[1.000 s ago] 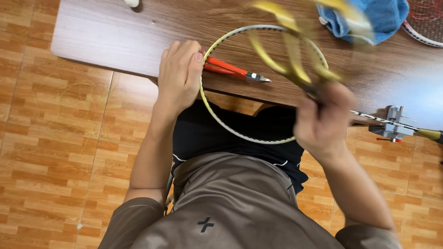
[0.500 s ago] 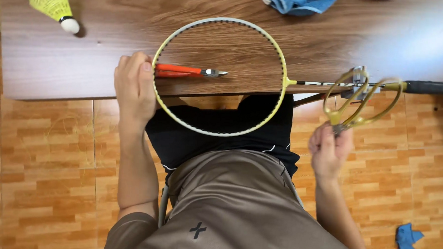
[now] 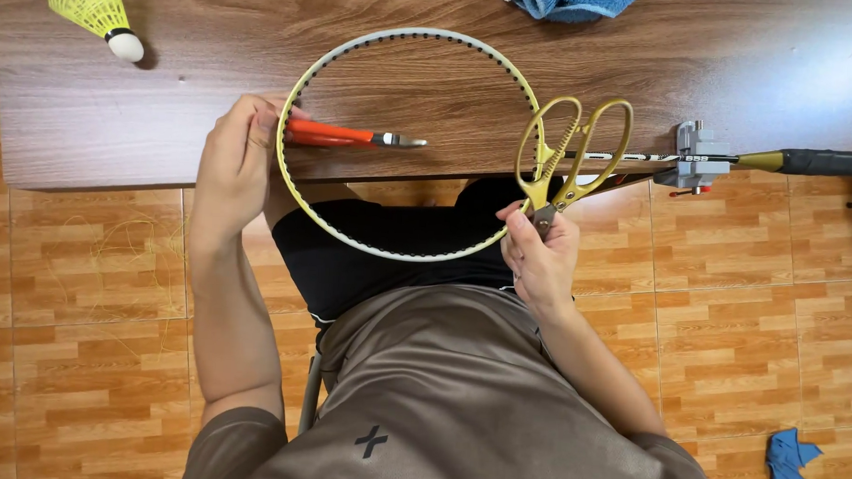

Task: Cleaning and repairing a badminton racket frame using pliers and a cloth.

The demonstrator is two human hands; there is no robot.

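Two hands at an unstrung racket frame on a wooden table, scissors in one of them.

A yellow shuttlecock (image 3: 91,5) lies at the table's (image 3: 163,113) far left. The left hand (image 3: 233,159) rests palm down on the table edge, fingers curled over the left rim of the pale yellow racket frame (image 3: 406,37), forearm running straight back to the body. Just beside it, inside the hoop, lie orange-handled pliers (image 3: 344,135). The hoop overhangs the table edge above the lap. The right hand (image 3: 540,259), held below the edge with wrist bent, is closed around the blade end of gold scissors (image 3: 568,160), handles pointing up across the hoop's right rim. Farther right, a grey clamp (image 3: 695,155) grips the racket shaft.
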